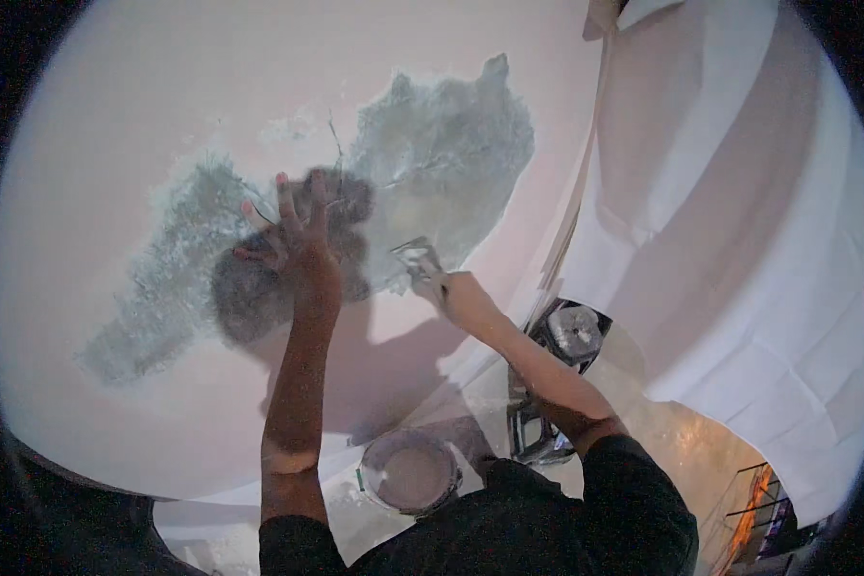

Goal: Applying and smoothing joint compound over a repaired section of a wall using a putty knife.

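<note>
In front of me is a pale pinkish wall point(211, 77) with a ragged grey bare patch point(451, 134) on its upper right. A second rough grey area point(178, 269) spreads down to the left. My left hand point(305, 254) is raised to the wall between these areas, fingers spread, apparently resting on it. My right hand point(466, 296) grips a putty knife point(419, 259) with a metal blade. Its blade lies at the lower edge of the right grey patch. The handle is mostly hidden in my fist.
Below me on the floor stands a round bucket point(410, 472). Right of it is a black object with a rounded grey top point(576, 334). White sheeting point(730, 240) hangs along the right side. Orange cable point(754, 509) lies around a dark rack at lower right.
</note>
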A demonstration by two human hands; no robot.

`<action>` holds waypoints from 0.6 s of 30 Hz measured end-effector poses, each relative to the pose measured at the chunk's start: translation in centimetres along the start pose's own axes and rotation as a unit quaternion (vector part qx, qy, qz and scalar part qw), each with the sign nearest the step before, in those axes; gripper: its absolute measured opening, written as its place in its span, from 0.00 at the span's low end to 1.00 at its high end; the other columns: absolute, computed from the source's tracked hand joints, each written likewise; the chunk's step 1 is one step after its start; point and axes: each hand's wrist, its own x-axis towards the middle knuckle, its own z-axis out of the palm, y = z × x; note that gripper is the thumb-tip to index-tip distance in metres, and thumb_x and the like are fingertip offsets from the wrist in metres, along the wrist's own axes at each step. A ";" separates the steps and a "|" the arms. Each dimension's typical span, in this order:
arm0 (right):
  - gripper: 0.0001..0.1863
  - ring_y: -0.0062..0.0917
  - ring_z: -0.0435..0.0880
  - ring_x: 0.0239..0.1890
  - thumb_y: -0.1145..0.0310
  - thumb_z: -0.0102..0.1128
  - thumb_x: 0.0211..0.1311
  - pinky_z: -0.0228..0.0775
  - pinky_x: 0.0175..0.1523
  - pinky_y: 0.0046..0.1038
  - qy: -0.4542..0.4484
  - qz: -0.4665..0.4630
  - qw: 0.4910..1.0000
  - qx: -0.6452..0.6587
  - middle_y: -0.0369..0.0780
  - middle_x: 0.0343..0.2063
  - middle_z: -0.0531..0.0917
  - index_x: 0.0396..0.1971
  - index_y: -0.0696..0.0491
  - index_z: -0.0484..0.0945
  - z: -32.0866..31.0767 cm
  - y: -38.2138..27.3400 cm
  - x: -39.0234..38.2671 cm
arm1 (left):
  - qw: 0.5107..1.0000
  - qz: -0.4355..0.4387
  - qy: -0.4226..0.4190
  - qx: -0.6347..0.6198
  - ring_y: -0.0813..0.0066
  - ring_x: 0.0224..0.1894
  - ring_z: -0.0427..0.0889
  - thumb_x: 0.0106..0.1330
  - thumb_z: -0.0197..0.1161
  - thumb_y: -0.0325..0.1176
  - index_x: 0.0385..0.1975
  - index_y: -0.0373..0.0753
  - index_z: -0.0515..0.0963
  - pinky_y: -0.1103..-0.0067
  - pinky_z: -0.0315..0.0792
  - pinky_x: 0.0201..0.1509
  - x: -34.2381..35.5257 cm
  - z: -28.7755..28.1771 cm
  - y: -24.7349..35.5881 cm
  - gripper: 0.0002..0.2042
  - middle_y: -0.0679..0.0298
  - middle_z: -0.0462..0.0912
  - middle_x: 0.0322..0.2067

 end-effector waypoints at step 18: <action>0.17 0.43 0.77 0.25 0.71 0.49 0.63 0.68 0.30 0.43 0.244 -0.150 0.958 -0.023 0.48 0.25 0.79 0.52 0.54 0.70 8.5 20.0 -2.8 | 0.989 -0.089 0.047 -0.106 0.51 0.74 0.36 0.30 0.80 0.36 0.66 0.63 0.61 0.36 0.28 0.67 -0.5 0.7 1.0 0.53 0.67 0.49 0.71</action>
